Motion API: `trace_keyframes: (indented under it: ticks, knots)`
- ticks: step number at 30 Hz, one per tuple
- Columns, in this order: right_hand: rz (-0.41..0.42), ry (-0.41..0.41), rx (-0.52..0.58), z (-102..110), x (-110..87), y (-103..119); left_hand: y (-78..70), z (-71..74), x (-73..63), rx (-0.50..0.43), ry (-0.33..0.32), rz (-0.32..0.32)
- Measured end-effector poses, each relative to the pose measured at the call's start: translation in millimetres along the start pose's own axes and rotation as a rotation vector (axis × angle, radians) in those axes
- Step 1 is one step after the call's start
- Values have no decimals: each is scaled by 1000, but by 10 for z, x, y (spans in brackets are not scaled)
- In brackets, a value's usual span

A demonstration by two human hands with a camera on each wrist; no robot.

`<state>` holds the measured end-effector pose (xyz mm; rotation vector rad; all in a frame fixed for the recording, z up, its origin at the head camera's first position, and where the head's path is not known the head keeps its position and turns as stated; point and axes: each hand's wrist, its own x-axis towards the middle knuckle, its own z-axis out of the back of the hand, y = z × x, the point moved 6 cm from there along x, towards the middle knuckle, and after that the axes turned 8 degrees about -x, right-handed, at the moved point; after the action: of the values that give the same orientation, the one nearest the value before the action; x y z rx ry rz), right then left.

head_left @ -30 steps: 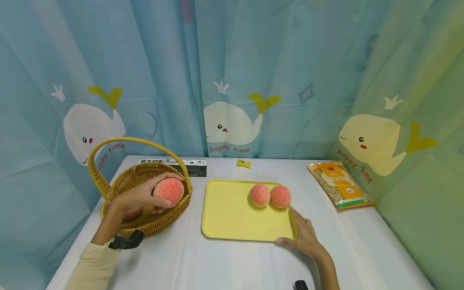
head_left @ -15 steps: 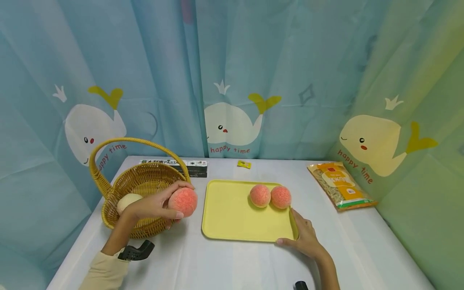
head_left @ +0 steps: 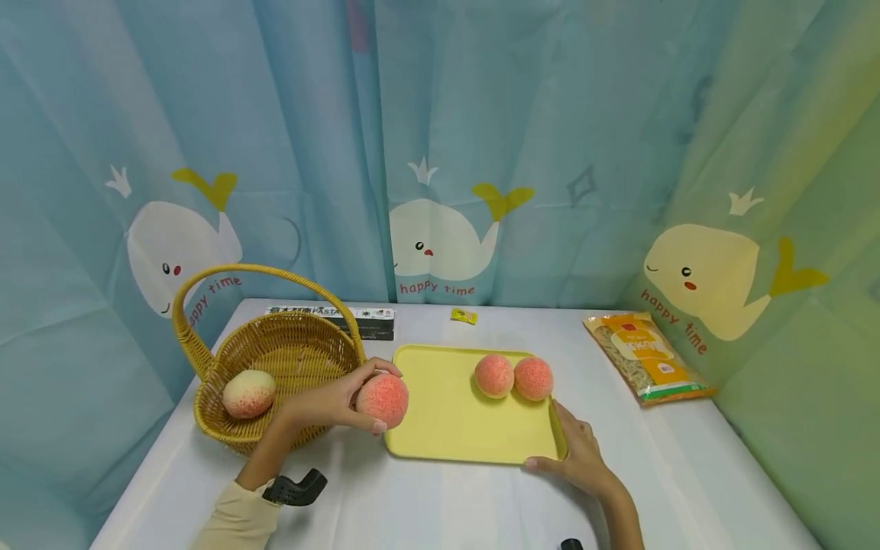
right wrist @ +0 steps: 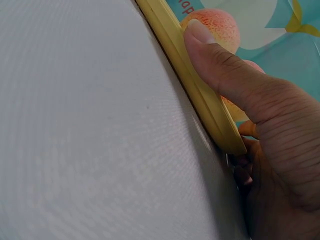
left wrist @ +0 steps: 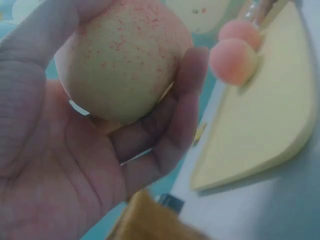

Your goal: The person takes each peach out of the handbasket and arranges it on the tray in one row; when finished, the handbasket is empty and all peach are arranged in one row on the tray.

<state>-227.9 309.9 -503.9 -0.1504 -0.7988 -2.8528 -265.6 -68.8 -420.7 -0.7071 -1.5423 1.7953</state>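
Observation:
A pink and cream peach (head_left: 382,400) is held by my left hand (head_left: 335,400), between the wicker basket (head_left: 237,347) and the yellow tray (head_left: 440,435). In the left wrist view, thumb and fingers curl round the peach (left wrist: 122,65), its cream side showing. Another peach (head_left: 248,394) lies in the left part of the basket. On the tray's right half, two peaches (head_left: 494,376) sit side by side. My right hand (head_left: 583,458) grips the tray's near right corner, thumb at the front rim (right wrist: 200,100) and fingers along the right side.
Behind the basket lies a black and white pasta box (head_left: 374,324). A small yellow packet (head_left: 464,315) is beyond the tray, and an orange bag (head_left: 649,357) lies at the right. The basket's tall handle (head_left: 275,269) arches over it. Curtains (head_left: 577,114) surround the table.
My left hand has carried its peach from over the basket rightwards to the tray's left edge, uncovering the peach left in the basket. My right hand stays at the tray corner.

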Motion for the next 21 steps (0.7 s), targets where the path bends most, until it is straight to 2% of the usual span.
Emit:
trace_keyframes:
  ticks: [6,10,14,17,21]
  knots:
    - [2,-4,10,-6,-21,-3,231,-118,234,-21,-27,35]
    - [-11,9,15,-39,-39,-1,420,-176,345,33,-65,58]
    - [3,16,11,-72,-55,3,586,-180,422,95,-135,114]
    - [17,8,19,-62,-43,12,629,-144,496,75,-202,130]
    - [22,-6,14,-8,-26,22,626,-115,627,-7,-259,119]
